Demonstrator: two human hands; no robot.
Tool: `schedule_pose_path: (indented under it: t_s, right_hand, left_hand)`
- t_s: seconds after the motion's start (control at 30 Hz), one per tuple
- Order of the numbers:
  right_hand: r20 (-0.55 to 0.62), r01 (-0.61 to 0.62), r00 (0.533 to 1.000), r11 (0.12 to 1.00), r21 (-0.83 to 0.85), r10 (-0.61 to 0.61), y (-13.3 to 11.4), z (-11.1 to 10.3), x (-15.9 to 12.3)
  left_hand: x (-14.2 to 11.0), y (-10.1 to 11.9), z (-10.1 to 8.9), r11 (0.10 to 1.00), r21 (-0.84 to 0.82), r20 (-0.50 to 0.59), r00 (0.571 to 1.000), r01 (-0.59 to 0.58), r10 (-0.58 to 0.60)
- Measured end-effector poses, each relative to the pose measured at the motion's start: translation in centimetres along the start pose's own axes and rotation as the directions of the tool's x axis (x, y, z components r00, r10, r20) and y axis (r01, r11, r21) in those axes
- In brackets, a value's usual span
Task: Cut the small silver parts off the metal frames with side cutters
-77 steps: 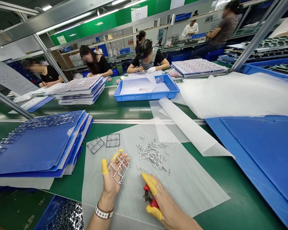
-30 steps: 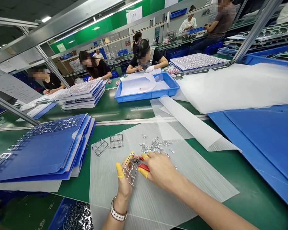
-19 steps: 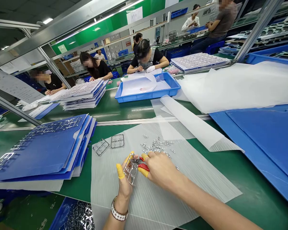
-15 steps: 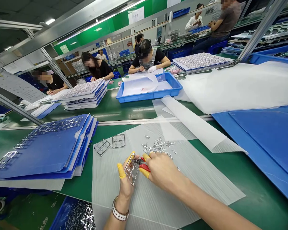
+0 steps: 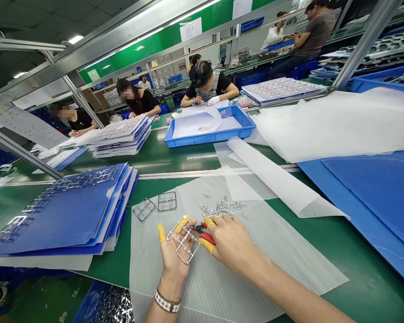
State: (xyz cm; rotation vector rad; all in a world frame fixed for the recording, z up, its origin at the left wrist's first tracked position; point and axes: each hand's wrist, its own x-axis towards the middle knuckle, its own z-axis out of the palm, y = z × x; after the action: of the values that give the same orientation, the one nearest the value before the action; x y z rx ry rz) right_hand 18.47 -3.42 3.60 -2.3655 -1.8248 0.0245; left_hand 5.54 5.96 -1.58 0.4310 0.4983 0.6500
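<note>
A small chrome sprue frame point(image 5: 183, 240) with little parts on its crossbars lies across the upturned palm of my left hand point(image 5: 173, 264), steadied by the fingers. The thumb and a finger of that hand wear yellow finger cots. My right hand point(image 5: 230, 237), also in yellow finger cots, is closed round red-handled nippers point(image 5: 207, 236). Their dark jaws meet the upper right edge of the frame. Just beyond my hands, a heap of loose shiny pieces point(image 5: 222, 207) lies on a translucent foam sheet point(image 5: 256, 269). Two more sprue frames point(image 5: 167, 201) rest at the sheet's far left.
To the left, a stack of blue sheets point(image 5: 74, 211) carries more frames. Below the table edge stands a bin of chrome scraps point(image 5: 112, 305). A blue tray point(image 5: 208, 140) sits behind, and blue boards point(image 5: 366, 188) lie right. Several co-workers sit across the bench.
My left hand has turned its palm upward, so the sprue frame now faces the camera more flatly. The right hand with the nippers has shifted slightly right and stays close to the frame.
</note>
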Motion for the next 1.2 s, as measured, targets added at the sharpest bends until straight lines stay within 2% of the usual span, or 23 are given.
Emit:
schedule_pose_path:
  t_s: [0.17, 0.47, 0.9, 1.2]
  right_hand:
    - [0.003, 0.028, 1.000, 1.000, 0.009, -0.028, -0.1, -0.3, 0.2]
    - [0.030, 0.006, 1.000, 1.000, 0.002, -0.006, -0.3, -0.3, 0.7]
    - [0.039, 0.024, 0.999, 1.000, 0.014, -0.025, -0.4, -0.4, 0.8]
    - [-0.008, 0.005, 1.000, 0.997, -0.080, -0.006, -1.0, -0.2, 0.5]
  left_hand:
    - [0.1, -0.5, 0.2, 1.000, 0.007, -0.002, 1.000, 0.003, -0.003]
    - [0.0, -1.2, 1.1, 0.990, 0.131, -0.032, 0.998, -0.057, 0.062]
    - [0.3, -1.8, -0.5, 0.951, 0.269, -0.052, 0.984, -0.153, 0.173]
    - [0.3, -1.9, -0.5, 0.955, 0.258, -0.062, 0.984, -0.144, 0.165]
